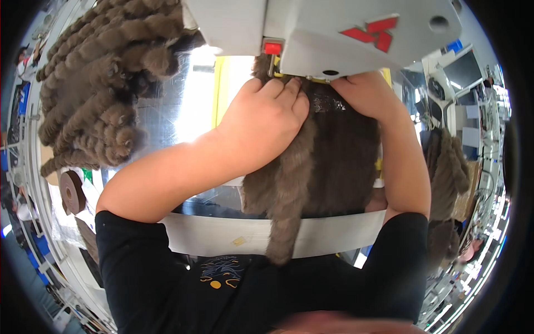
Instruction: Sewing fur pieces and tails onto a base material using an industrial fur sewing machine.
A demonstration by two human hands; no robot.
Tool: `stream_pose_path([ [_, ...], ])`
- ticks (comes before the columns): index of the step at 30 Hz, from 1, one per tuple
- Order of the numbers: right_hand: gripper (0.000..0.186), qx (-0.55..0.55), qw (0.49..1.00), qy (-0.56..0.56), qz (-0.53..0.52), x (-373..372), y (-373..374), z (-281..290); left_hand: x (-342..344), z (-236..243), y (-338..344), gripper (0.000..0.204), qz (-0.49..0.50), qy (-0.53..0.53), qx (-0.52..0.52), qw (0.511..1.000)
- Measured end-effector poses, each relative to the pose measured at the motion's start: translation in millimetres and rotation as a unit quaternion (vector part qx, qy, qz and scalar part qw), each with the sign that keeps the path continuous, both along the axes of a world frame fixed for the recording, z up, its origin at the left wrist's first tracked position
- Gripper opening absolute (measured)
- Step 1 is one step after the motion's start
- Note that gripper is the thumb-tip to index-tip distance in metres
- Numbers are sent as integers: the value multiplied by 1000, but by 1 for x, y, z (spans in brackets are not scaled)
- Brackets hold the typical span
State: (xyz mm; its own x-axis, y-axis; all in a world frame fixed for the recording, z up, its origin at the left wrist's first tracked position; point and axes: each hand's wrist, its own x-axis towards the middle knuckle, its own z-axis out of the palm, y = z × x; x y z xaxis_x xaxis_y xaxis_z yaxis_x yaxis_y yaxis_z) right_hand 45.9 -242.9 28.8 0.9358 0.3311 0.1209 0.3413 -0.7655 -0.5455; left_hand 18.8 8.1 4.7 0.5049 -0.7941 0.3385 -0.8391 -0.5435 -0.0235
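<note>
While our bare left hand [267,114] rests knuckles-up on the fur beneath the large light-grey sewing machine head [328,33], its fingers curl down close together; we cannot tell whether they pinch the pile or only press it. Our bare right hand [367,94] reaches under the machine head's lower edge from the other side, its fingers partly hidden, so we cannot tell whether they grip anything.

Between our forearms lies the wide, dark brown panel of plush fur fabric [345,158], its far end at the machine. Along its left part runs a narrow, lighter brown furry strip [295,178], whose near end hangs over the curved white table edge [194,234]. A small red block [272,48] sits on the machine's front, above our left fingers.

To our left, well apart from the panel, we see a heap of fluffy brown ridged fur pieces [94,83] and, nearer us, a round brown roll of flat tape [70,192].
</note>
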Motion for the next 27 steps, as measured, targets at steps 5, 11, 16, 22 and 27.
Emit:
stream_pose_path([
  [5,38,-46,994,60,74,-25,9,15,-2,2,2,37,48,-11,-12,999],
  [11,41,-26,995,-42,89,-39,13,-9,7,2,1,38,9,38,-62,997],
  [16,38,-24,995,-41,87,-39,16,-10,11,8,8,29,32,106,-26,993],
  [22,37,-20,995,-50,87,-40,17,-12,12,10,8,25,28,95,-22,995],
  [27,37,-20,993,-79,86,-43,17,-14,13,13,6,23,26,92,-4,995],
])
